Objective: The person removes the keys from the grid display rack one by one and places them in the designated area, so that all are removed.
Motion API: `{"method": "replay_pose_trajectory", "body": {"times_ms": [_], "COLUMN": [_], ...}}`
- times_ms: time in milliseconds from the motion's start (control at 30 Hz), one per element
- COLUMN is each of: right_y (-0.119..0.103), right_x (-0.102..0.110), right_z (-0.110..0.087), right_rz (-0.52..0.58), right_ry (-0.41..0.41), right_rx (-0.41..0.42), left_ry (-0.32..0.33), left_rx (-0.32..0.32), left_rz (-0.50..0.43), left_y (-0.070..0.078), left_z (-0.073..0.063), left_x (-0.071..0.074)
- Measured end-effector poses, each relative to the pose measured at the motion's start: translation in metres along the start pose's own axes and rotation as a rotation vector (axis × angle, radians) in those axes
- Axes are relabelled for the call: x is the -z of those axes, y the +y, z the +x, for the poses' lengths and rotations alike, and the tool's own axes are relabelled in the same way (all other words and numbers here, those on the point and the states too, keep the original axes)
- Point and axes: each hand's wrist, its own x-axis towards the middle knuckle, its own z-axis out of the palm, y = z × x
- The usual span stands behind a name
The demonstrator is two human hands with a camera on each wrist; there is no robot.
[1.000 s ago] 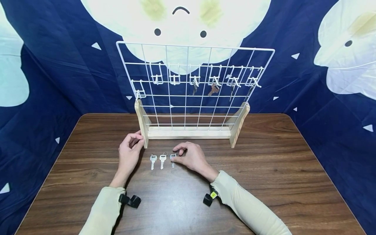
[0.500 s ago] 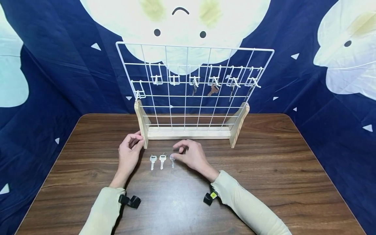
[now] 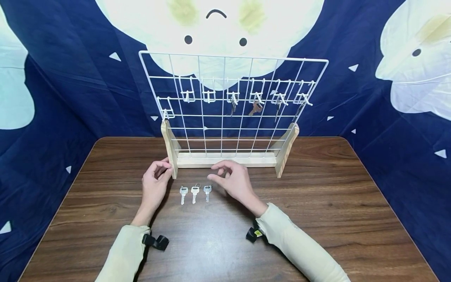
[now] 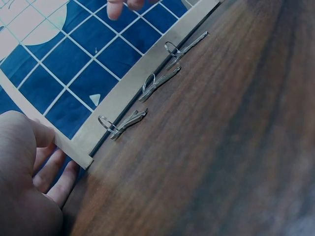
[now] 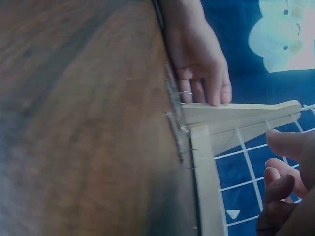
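My left hand (image 3: 155, 182) holds the left wooden leg (image 3: 170, 150) of a white wire grid rack (image 3: 225, 127). In the left wrist view, the thumb and fingers of that hand (image 4: 29, 172) lie on either side of the leg. My right hand (image 3: 233, 181), with nothing in its loosely bent fingers, is raised above the table in front of the rack's base. Three silver keys with rings lie in a row before the rack: a left key (image 3: 183, 195), a middle key (image 3: 195, 194) and a right key (image 3: 207, 193), closest to my right hand.
White hooks line the grid; several carry keys, including a brown key (image 3: 256, 107). Three hooks at the left, among them a lower hook (image 3: 168, 113), have no key on them. The brown wooden table (image 3: 317, 219) reaches a dark blue cloth (image 3: 63, 98) printed with white clouds.
My right hand has let go of the right key, which stays on the table, and has risen slightly away toward the rack. The left hand keeps its place on the leg.
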Motion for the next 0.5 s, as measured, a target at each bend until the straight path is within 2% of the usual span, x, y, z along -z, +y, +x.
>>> {"method": "replay_pose_trajectory", "body": {"times_ms": [500], "right_y": [-0.027], "right_x": [0.029], "right_z": [0.006], "right_rz": [0.133], "right_ry": [0.159], "right_rx": [0.051], "left_ry": [0.0], "left_rx": [-0.001], "left_rz": [-0.011], "left_y": [0.0], "left_z": [0.0], "left_x": [0.0]}}
